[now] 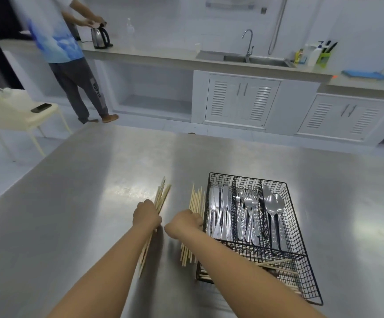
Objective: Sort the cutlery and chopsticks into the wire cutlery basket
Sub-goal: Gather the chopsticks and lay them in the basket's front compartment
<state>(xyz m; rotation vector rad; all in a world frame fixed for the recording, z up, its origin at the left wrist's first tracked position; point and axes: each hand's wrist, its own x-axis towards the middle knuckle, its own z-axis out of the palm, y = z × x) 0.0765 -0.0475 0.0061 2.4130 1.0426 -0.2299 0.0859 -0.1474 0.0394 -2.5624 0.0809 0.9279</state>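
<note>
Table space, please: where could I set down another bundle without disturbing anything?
The steel table is bare left of the left hand and beyond the wire basket, up to its far edge. It is crowded where the right hand grips chopsticks against the basket's left wall.

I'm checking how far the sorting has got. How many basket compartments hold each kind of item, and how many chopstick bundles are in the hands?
Compartments of the wire basket:
Knives: 1
Forks: 1
Spoons: 1
Chopsticks, crosswise near section: 1
Total: 4

Bundles in hand:
Left hand bundle: 1
Right hand bundle: 1
Total: 2
</note>
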